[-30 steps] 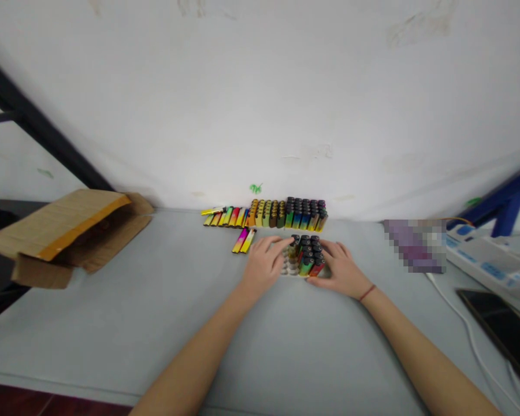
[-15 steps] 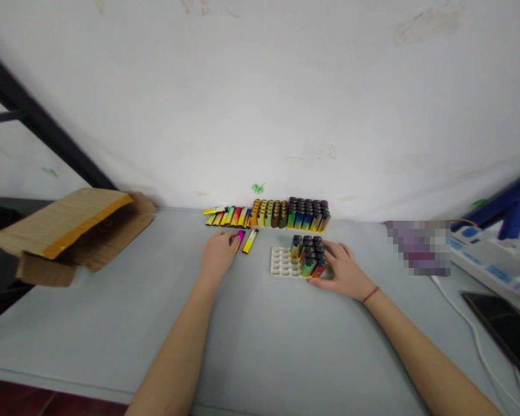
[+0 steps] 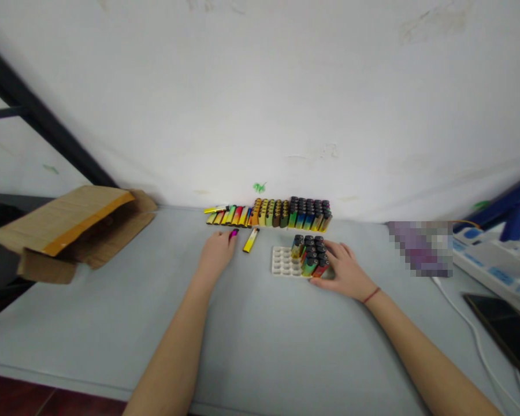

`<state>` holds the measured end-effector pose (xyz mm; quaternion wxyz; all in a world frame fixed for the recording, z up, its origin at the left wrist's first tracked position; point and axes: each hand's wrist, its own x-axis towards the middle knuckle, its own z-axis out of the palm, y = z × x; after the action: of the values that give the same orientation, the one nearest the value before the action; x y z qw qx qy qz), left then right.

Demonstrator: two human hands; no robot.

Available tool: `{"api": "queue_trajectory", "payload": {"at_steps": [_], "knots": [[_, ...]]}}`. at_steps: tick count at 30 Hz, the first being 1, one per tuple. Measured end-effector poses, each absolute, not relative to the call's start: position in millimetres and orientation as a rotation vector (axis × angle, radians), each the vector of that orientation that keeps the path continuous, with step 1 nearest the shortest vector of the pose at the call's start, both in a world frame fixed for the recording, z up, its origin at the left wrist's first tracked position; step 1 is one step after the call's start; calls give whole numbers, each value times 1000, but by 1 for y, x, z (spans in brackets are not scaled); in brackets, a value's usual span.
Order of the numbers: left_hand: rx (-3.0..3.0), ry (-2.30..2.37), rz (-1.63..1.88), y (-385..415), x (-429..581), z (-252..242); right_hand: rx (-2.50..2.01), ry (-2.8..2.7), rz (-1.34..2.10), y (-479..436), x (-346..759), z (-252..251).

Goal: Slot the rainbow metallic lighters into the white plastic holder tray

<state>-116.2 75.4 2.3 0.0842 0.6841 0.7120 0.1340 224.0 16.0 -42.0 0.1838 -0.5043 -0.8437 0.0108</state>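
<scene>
A white tray (image 3: 283,263) with round holes lies on the grey table (image 3: 260,335), its right part filled with several upright black-capped lighters (image 3: 311,254). My right hand (image 3: 344,271) rests against the tray's right side, fingers touching those lighters. My left hand (image 3: 216,253) is to the tray's left, fingers closed on a pink lighter (image 3: 233,234). A yellow lighter (image 3: 251,240) lies loose beside it.
Rows of coloured lighters (image 3: 271,214) stand and lie along the white wall. An open cardboard box (image 3: 73,228) sits at the left. At the right are a blurred purple object (image 3: 420,247), a white device (image 3: 494,266), a cable (image 3: 468,323) and a dark phone (image 3: 502,329).
My left hand left the tray, moved left to the two loose lighters and took hold of the pink one. The right hand stayed at the tray.
</scene>
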Motion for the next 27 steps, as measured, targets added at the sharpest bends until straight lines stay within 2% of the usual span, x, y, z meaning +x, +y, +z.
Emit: {"api": "queue_trajectory", "payload": {"at_steps": [5, 9, 18, 27], "knots": [[1447, 1896, 1062, 79, -106, 7, -1414, -2375, 21, 15, 224, -42], [982, 1520, 1338, 74, -88, 14, -1418, -2381, 21, 15, 224, -41], [706, 1184, 1321, 64, -60, 24, -1418, -2383, 24, 15, 225, -42], [761, 1170, 1368, 53, -52, 17, -1420, -2395, 31, 15, 225, -41]]}}
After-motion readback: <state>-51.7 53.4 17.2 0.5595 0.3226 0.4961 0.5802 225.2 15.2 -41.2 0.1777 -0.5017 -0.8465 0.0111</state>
